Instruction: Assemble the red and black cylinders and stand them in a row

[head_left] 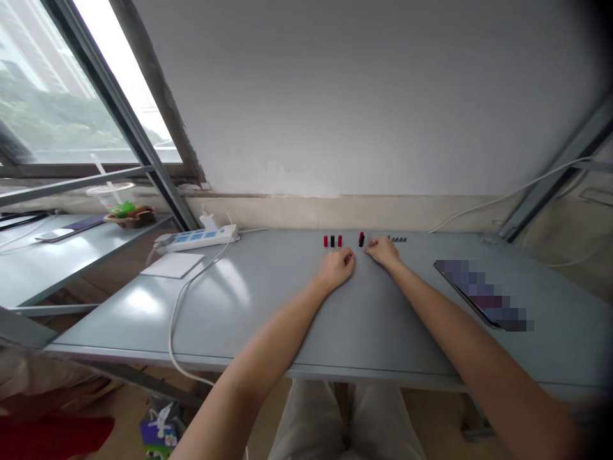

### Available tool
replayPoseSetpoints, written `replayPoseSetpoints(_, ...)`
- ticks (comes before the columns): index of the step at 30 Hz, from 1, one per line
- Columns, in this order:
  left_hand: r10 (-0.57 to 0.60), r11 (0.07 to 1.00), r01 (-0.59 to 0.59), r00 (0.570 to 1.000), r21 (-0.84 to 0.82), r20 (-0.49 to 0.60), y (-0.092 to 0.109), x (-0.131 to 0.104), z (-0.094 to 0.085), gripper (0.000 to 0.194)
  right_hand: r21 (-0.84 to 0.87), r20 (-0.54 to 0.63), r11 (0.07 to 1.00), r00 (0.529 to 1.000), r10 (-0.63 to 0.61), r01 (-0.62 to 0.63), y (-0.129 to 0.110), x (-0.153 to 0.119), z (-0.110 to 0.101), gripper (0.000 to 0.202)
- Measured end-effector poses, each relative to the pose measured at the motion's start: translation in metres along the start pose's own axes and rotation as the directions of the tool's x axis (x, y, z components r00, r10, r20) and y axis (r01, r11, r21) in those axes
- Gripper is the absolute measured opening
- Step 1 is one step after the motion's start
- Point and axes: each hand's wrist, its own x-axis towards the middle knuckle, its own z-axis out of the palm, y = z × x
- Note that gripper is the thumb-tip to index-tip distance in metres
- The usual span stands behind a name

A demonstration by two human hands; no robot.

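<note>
- Step in hand: as I judge it, sorting or setting up small caps at the far edge of the bench (268, 306); both my hands lie close to them, neither lifting anything that I can see.
- Caps, row of three (332, 241): red, black, red, upright, side by side, just beyond my left hand (336, 267).
- Caps, pair (361, 239): one red, one black, touching or nearly so, between the two hands and a little beyond them.
- Small dark bits (398, 239): a short line just past my right hand (383, 251); too small to tell what they are.
- Left grip: fingers curled loosely, palm down on the bench; I cannot tell whether it holds something small.
- Right grip: fingers bent, tips toward the pair; whether it pinches anything I cannot tell.
- Pose: both forearms stretched straight out, converging, wrists low on the bench.
- Next move, by my judgement: calls for a fine fingertip pinch, since the caps stand close and would tip easily.
- Elsewhere: power strip (196, 237) and white pad (173, 264) far left; dark tablet (479, 291) right.
</note>
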Motion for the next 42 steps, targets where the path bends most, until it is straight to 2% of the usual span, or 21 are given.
replayPoseSetpoints(10, 0.023, 0.999, -0.023, 1.000, -0.027, -0.022, -0.003, 0.000, 0.002, 0.023, -0.003, -0.011, 1.000, 1.000, 0.007, -0.008, -0.017, 0.001, 0.009, 0.027)
replayPoseSetpoints(15, 0.017, 1.000, -0.017, 1.000, -0.024, -0.018, -0.002, 0.000, 0.001, 0.023, -0.003, -0.029, 0.999, 0.999, -0.035, 0.035, -0.020, -0.006, 0.008, 0.020)
replayPoseSetpoints(18, 0.004, 0.999, -0.005, 1.000, -0.040, -0.024, -0.001, 0.000, 0.001, 0.023, 0.021, 0.022, 0.996, 0.996, -0.085, 0.085, -0.019, -0.015, 0.003, 0.016)
replayPoseSetpoints(22, 0.049, 0.996, -0.052, 0.998, -0.072, -0.050, -0.004, 0.000, 0.003, 0.036, 0.124, 0.146, 0.974, 0.968, -0.205, 0.188, -0.017, -0.031, -0.004, 0.017)
replayPoseSetpoints(26, 0.092, 0.992, -0.094, 0.996, -0.081, -0.021, -0.009, 0.002, 0.006, 0.032, 0.099, 0.162, 0.962, 0.949, -0.269, 0.256, -0.019, -0.042, -0.011, 0.015)
replayPoseSetpoints(28, 0.058, 0.992, -0.061, 0.998, -0.107, -0.028, -0.011, 0.004, 0.007, 0.027, 0.058, 0.159, 0.957, 0.944, -0.289, 0.283, -0.020, -0.046, -0.015, 0.015)
replayPoseSetpoints(31, -0.076, 0.978, 0.062, 0.995, -0.199, -0.065, -0.011, 0.008, 0.009, 0.018, -0.012, 0.142, 0.945, 0.936, -0.323, 0.328, -0.020, -0.049, -0.023, 0.018)
replayPoseSetpoints(36, -0.305, 0.891, 0.229, 0.941, -0.392, -0.144, -0.011, 0.015, 0.009, 0.011, -0.228, 0.109, 0.916, 0.944, -0.312, 0.330, -0.017, -0.051, -0.032, 0.022)
replayPoseSetpoints(39, -0.359, 0.838, 0.243, 0.920, -0.489, -0.159, -0.008, 0.017, 0.007, 0.009, -0.298, 0.123, 0.906, 0.954, -0.275, 0.299, -0.015, -0.050, -0.033, 0.023)
replayPoseSetpoints(42, -0.366, 0.798, 0.228, 0.919, -0.558, -0.148, -0.004, 0.016, 0.005, 0.007, -0.311, 0.109, 0.908, 0.960, -0.258, 0.279, -0.014, -0.049, -0.031, 0.023)
